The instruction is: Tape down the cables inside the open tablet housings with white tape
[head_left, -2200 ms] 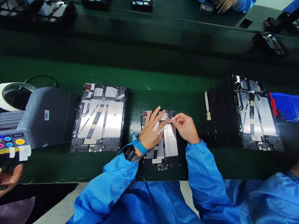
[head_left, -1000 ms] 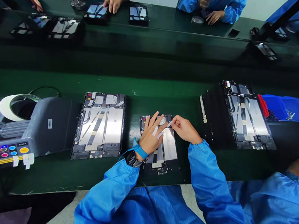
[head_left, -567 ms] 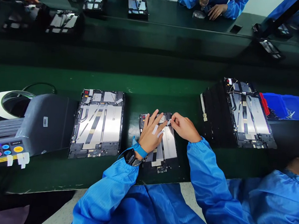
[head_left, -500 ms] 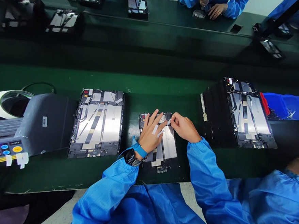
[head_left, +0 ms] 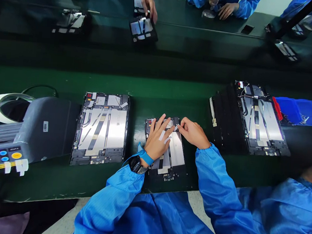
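Observation:
An opened flat device (head_left: 177, 148) with silver plates and dark cables lies in front of me at the table's near edge. My left hand (head_left: 157, 140) rests palm down on its upper left part, fingers spread, with white strips (head_left: 162, 135) stuck on the fingers. On the wrist are a blue band and a black watch. At the device's upper right corner, my right hand (head_left: 193, 132) is closed in a pinch, its fingertips at a small white strip (head_left: 176, 128). The spot under my left palm is hidden.
Left of me lies a stack of similar devices (head_left: 104, 127), beside a grey machine (head_left: 51, 127) with coloured buttons. At right are another stack (head_left: 262, 121) and blue bins (head_left: 298, 111). Across the green table (head_left: 163, 90), a person's hand (head_left: 149, 4) touches a device (head_left: 143, 28).
Across the table, a person's hand has come in at the top centre, and a device now lies nearer there. My hands have hardly moved.

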`<state>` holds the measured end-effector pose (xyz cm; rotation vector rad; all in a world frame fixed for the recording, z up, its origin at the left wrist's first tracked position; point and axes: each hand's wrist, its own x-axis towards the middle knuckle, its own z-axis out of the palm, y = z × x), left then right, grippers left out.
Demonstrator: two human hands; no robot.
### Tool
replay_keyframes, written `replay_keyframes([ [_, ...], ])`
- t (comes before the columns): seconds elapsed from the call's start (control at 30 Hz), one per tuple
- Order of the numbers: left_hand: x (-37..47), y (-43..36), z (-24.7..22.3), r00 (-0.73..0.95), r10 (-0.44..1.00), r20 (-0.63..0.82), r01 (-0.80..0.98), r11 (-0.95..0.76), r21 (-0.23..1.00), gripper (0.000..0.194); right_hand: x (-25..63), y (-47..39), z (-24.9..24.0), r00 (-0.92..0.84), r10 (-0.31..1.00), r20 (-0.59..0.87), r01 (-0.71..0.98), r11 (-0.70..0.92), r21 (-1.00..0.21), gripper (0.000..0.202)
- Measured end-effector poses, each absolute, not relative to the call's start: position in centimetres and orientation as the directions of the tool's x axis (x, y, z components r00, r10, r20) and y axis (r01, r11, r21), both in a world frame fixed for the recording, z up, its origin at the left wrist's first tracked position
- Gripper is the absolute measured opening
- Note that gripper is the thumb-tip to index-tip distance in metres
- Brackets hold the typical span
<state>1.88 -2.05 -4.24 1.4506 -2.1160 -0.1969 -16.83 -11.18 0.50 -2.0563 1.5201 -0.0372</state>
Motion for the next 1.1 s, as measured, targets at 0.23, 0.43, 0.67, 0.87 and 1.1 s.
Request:
replay_keyframes([
  [0.23,1.8,-2.0,-4.3,-0.250,-0.880,0.405,-0.811,0.419,0.409,0.058,-17.2,-11.9,-0.5,0.306,-0.916,-0.260,-0.851,-0.141,-0.505,0.032],
  [0.43,1.9,-2.2,-4.4,-0.241,-0.876,0.417,-0.806,0.420,0.417,0.058,-17.2,-10.4,-0.9,0.244,-0.953,-0.178,-0.837,-0.115,-0.534,0.032],
  [0.67,1.9,-2.2,-4.5,-0.220,-0.888,0.404,-0.792,0.404,0.457,0.056,-16.2,-3.0,-2.9,0.464,-0.839,0.283,-0.824,-0.527,-0.211,0.043],
  [0.87,1.9,-2.2,-4.7,-0.213,-0.889,0.405,-0.777,0.405,0.482,0.054,-16.3,-2.9,-2.7,0.506,-0.824,0.255,-0.829,-0.546,-0.120,0.043],
  [1.1,2.3,-2.4,-5.1,-0.238,-0.895,0.378,-0.771,0.411,0.486,0.050,-17.0,-5.5,1.1,0.363,-0.856,0.368,-0.489,-0.511,-0.707,0.023],
])
